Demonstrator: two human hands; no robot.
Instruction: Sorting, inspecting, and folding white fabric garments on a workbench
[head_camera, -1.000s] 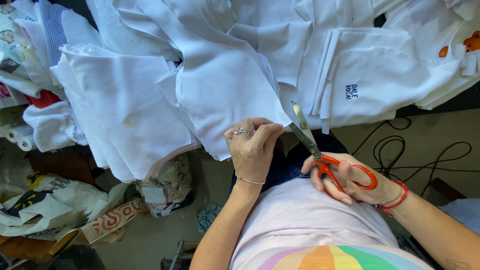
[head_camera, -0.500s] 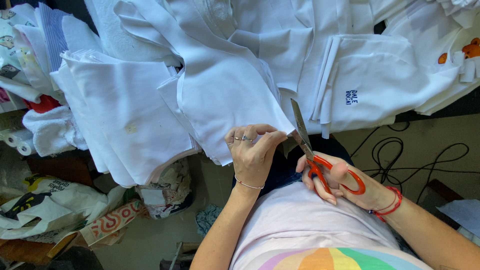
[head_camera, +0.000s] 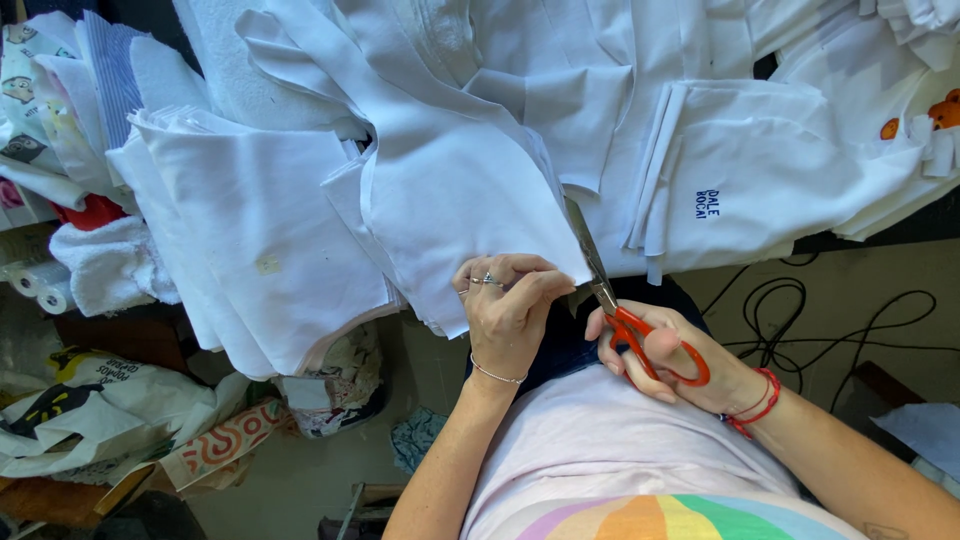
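I see a white cloth piece (head_camera: 455, 200) lying flat over a heap of other white fabric, its lower corner hanging off the near edge and pinched from below. It looks smooth, with straight cut edges. The scissors (head_camera: 620, 300) have orange-red handles and grey metal blades; the blades point up and away, slightly parted, meeting the cloth's right edge near that corner.
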